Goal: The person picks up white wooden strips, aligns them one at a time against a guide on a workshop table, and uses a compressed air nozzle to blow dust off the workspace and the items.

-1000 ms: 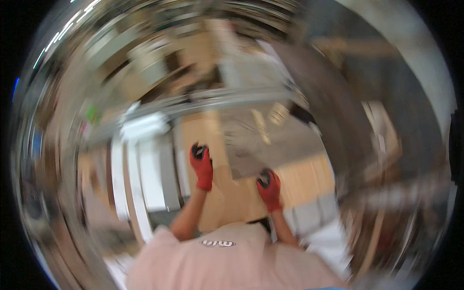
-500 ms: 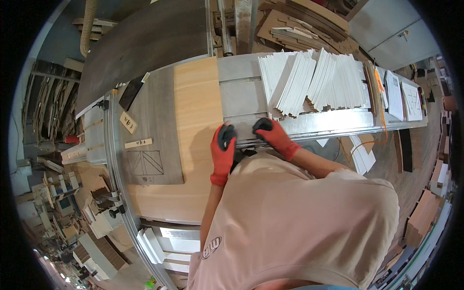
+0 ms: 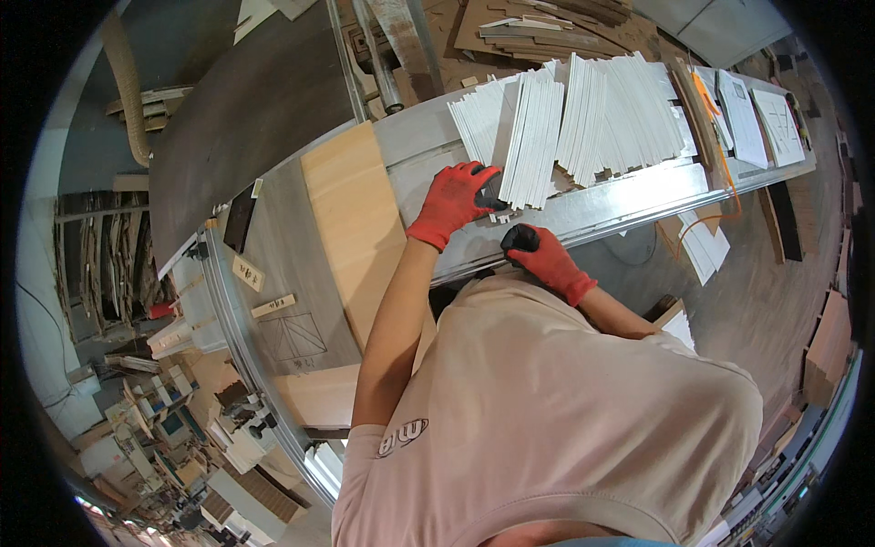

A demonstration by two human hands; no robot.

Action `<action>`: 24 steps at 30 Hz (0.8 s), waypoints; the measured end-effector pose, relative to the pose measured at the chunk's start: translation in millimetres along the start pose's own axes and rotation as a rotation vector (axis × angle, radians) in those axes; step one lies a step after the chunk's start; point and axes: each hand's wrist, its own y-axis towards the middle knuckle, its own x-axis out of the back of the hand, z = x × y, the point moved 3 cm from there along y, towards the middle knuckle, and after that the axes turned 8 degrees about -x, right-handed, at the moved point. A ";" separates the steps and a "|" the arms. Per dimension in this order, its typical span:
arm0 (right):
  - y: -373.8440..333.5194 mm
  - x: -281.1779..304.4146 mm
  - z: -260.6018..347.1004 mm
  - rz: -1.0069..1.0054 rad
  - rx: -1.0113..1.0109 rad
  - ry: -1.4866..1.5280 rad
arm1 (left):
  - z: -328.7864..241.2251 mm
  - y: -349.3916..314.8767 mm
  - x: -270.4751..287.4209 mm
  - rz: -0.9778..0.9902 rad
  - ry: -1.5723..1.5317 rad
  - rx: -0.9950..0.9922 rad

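Note:
My left hand (image 3: 458,199), in a red glove with black palm coating, reaches the near left ends of a bundle of thin white strips (image 3: 533,137). Its fingers and thumb look parted beside the strip ends; whether they touch is unclear. My right hand (image 3: 549,262), gloved alike, is held close to my body over the metal table edge. Its fingers are curled together, and anything inside them is hidden. Left of my left arm lies a pale wood-grain board (image 3: 351,196), with a grey-brown panel (image 3: 305,242) on top bearing a drawn rectangle with diagonal lines.
Small wooden pieces (image 3: 248,272) lie on the panel. A metal rail (image 3: 239,319) runs along the left. On the right, a brown board (image 3: 697,118), an orange cord (image 3: 729,187) and paper sheets (image 3: 743,118) sit at the table end. Offcuts (image 3: 547,32) are piled beyond the table.
My left hand has moved up and right from above the pale board to the white strips. My right hand has shifted slightly right. The view has turned, tilting the table.

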 end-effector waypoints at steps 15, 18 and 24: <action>1.2 2.3 11.8 0.025 0.022 -0.047 | -5.3 -1.4 0.9 -0.179 -0.217 0.193; 2.2 3.7 20.6 0.028 0.052 -0.106 | -9.4 2.4 -4.7 -0.206 -0.150 0.279; 22.2 1.3 74.8 -0.049 0.025 0.319 | -1.3 -31.3 -5.3 -0.589 -0.601 0.456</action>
